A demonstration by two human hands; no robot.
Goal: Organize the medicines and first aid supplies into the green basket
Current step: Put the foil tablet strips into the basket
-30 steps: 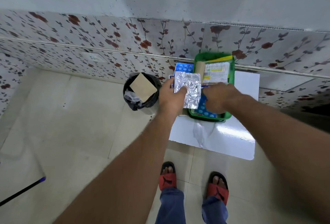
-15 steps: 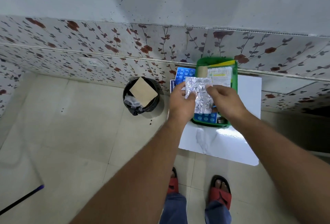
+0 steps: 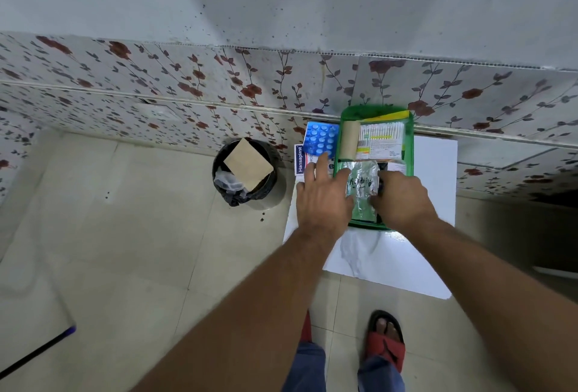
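White tabletop point(image 3: 434, 251) by floral wall. Foil strip point(image 3: 359, 185), held up a second ago, now lies in green basket point(image 3: 408, 154); right hand point(image 3: 400, 197) pinches it, left hand point(image 3: 322, 197) released, fingers spread toward blue blister pack point(image 3: 320, 140), next outside.

White table point(image 3: 434, 172), glossy top, set against flower-patterned wall. Directly on it: green basket point(image 3: 409, 154) at the back edge near the wall; blue blister strip point(image 3: 320, 141) just left of the basket, partly overlying a Hansaplast box point(image 3: 300, 160) at the table's left edge. Front part bare, reflecting light. Table on pale tiled floor point(image 3: 125, 235); black bin point(image 3: 247, 172) on the floor to its left.
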